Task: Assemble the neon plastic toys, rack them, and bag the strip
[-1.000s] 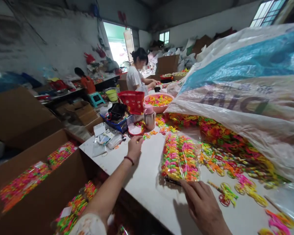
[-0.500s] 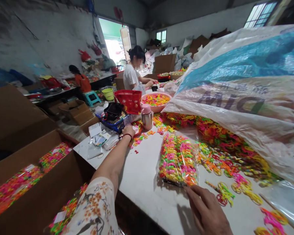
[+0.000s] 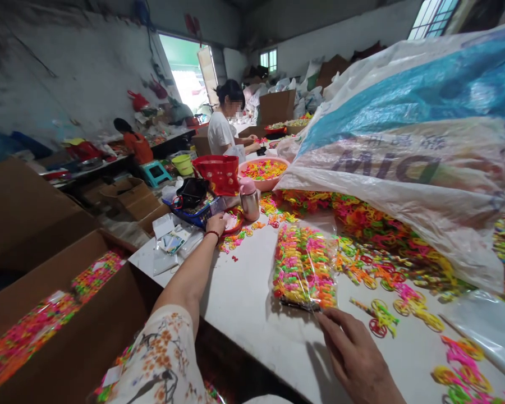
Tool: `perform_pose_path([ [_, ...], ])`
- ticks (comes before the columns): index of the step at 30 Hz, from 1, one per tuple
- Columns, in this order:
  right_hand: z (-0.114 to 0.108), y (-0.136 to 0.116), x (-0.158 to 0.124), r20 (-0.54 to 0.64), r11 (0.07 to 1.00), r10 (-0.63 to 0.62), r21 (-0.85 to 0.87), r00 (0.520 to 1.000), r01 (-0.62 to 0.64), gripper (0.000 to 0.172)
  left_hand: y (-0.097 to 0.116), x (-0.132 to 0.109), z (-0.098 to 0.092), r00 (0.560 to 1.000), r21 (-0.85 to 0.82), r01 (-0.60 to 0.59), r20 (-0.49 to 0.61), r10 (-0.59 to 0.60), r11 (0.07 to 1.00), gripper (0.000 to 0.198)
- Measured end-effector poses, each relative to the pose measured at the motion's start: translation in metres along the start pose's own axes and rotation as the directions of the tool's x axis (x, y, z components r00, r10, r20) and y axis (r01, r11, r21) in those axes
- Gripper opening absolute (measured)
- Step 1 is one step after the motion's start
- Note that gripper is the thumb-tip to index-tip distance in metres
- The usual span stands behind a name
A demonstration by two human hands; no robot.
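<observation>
A clear plastic bag [image 3: 305,264] stuffed with neon-coloured plastic toys lies flat on the white table [image 3: 244,303]. My right hand [image 3: 356,356] pinches the bag's near open edge with its fingertips. My left hand [image 3: 217,223] is stretched far forward to a small red dish [image 3: 234,223] beside a steel flask [image 3: 249,199]; its fingers are curled at the dish, and what they hold is hidden. Loose neon toys [image 3: 379,247] are strewn across the table to the right of the bag.
A huge plastic sack [image 3: 408,140] spills toys on the right. Cardboard boxes [image 3: 63,314] with filled bags stand left of the table. A blue basket [image 3: 197,210], red bag [image 3: 216,171] and pink basin [image 3: 263,171] sit further back. Two people work in the background.
My left hand has reached forward from the bare tabletop to the red dish by the flask. My right hand's fingers have stayed at the bag's near edge.
</observation>
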State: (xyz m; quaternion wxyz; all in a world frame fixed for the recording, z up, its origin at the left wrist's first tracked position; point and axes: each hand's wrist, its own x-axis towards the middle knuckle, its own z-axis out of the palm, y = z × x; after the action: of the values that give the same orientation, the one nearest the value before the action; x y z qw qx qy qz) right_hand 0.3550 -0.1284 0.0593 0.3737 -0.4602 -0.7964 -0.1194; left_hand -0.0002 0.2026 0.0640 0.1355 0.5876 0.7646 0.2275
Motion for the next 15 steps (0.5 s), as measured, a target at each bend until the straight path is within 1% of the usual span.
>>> perform_pose_path([
  [3,-0.002,-0.001,-0.001,-0.012,1.0,-0.013,-0.002,1.0,0.013,0.028,0.004,-0.002,-0.004,0.999,-0.036,-0.028,-0.034,0.026,0.999,0.022],
  [8,-0.004,-0.002,-0.003,-0.01,1.0,-0.003,0.019,1.0,0.003,0.031,0.013,-0.012,-0.008,0.987,-0.142,-0.055,-0.155,0.032,0.988,0.02],
  [10,-0.005,-0.005,0.0,-0.005,0.999,0.033,0.036,0.999,-0.033,0.032,0.014,-0.015,-0.011,0.981,-0.191,-0.057,-0.19,0.02,0.98,0.022],
  [12,-0.005,-0.01,0.004,0.014,0.996,0.084,0.031,0.996,-0.085,0.038,0.015,-0.019,-0.015,0.977,-0.24,-0.052,-0.211,0.0,0.969,0.023],
  [15,-0.003,-0.016,0.012,0.075,0.991,0.127,-0.039,0.989,-0.124,0.048,0.022,-0.023,-0.02,0.971,-0.327,-0.019,-0.23,-0.06,0.945,0.023],
])
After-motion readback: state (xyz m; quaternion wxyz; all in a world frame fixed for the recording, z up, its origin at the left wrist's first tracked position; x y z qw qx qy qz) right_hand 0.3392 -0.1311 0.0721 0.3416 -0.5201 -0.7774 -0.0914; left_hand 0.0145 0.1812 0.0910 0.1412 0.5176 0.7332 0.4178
